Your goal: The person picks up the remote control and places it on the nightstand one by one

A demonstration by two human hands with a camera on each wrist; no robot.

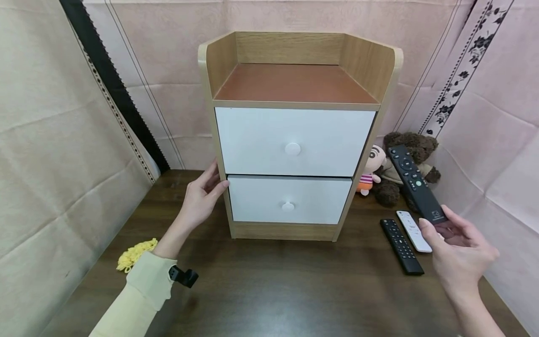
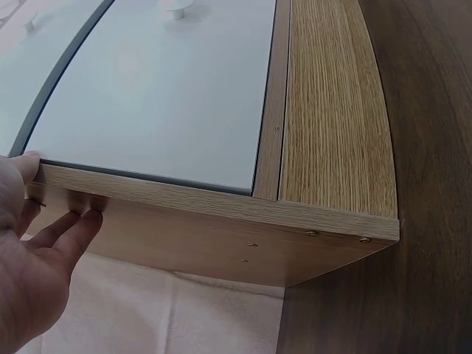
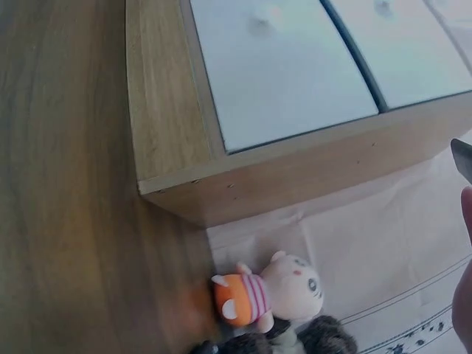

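Observation:
My left hand (image 1: 199, 200) rests against the left side of a small wooden cabinet (image 1: 282, 231); the thumb lies at the front edge and the fingers lie on the side panel (image 2: 199, 247). Both white drawers, upper (image 1: 257, 140) and lower (image 1: 257, 199), are closed, each with a round knob. At the right, my right hand (image 1: 465, 250) grips a large black remote control (image 1: 421, 192) by its lower end, raised above the table. Below it lie a white remote control (image 1: 414, 232) and a second black remote control (image 1: 402, 247), side by side.
A plush doll in orange and stripes (image 3: 254, 295) and a dark brown teddy bear (image 1: 410, 145) sit right of the cabinet. Yellow yarn-like material (image 1: 136, 254) lies beside my left forearm. Pale cloth (image 1: 168, 28) hangs around the brown table (image 1: 294, 290).

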